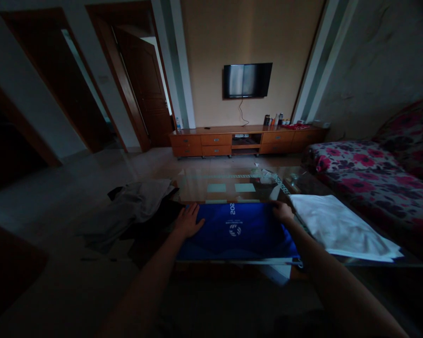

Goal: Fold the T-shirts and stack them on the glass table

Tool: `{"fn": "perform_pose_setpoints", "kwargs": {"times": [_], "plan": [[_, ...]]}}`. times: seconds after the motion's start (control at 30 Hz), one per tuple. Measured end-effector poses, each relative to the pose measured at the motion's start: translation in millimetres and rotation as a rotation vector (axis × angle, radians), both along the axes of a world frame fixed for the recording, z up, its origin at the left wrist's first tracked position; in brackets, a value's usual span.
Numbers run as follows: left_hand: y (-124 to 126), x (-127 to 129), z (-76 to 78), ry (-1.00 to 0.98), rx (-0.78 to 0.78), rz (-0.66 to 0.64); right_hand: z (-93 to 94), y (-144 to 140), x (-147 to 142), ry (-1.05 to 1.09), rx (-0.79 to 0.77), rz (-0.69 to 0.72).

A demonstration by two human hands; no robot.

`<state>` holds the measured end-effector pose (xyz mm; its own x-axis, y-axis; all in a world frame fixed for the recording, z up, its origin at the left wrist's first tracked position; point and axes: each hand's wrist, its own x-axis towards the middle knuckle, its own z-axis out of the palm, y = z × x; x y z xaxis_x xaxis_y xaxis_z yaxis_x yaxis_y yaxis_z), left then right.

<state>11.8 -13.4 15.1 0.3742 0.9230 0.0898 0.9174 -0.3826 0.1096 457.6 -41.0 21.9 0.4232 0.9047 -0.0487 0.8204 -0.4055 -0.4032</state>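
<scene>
A blue garment (pixel 238 232) with white printed lettering and a round logo lies spread flat on a glass coffee table (pixel 229 180). My left hand (pixel 188 220) rests palm down on its far left corner, fingers apart. My right hand (pixel 282 211) sits at its far right corner, fingers curled at the cloth's edge; whether it pinches the cloth is unclear. A folded white cloth (pixel 338 227) lies on the table just right of my right hand.
A heap of grey and dark clothes (pixel 134 206) lies at the table's left end. A floral sofa (pixel 373 173) runs along the right. A wooden TV cabinet (pixel 246 140) with a wall TV (pixel 247 80) stands at the far wall, and open doors (pixel 144 89) are at left.
</scene>
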Motion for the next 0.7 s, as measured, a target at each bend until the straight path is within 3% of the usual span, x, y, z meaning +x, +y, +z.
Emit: {"fn": "perform_pose_setpoints", "kwargs": {"times": [0.1, 0.17, 0.3, 0.43, 0.53, 0.7], "plan": [[-1.4, 7.3, 3.4, -0.006, 0.044, 0.015, 3.9, -4.6, -21.4, -0.078, 0.05, -0.045], [-2.4, 19.4, 7.1, -0.024, 0.101, 0.016, 8.4, -6.4, -49.2, -0.162, 0.115, -0.001], [-5.6, 59.8, 11.5, -0.087, 0.132, -0.076, 13.8, -6.2, -119.1, -0.184, 0.123, 0.352], [-8.2, 100.2, 4.6, -0.116, 0.102, -0.18, 4.9, -2.5, -168.2, -0.165, 0.138, 0.554], [-7.1, 113.1, -4.7, -0.112, 0.049, -0.162, -6.5, 0.4, -178.0, -0.174, 0.105, 0.594], [-2.0, 106.7, -11.2, -0.1, -0.084, -0.101, -16.5, 1.6, -164.7, -0.162, 0.0, 0.596]]}}
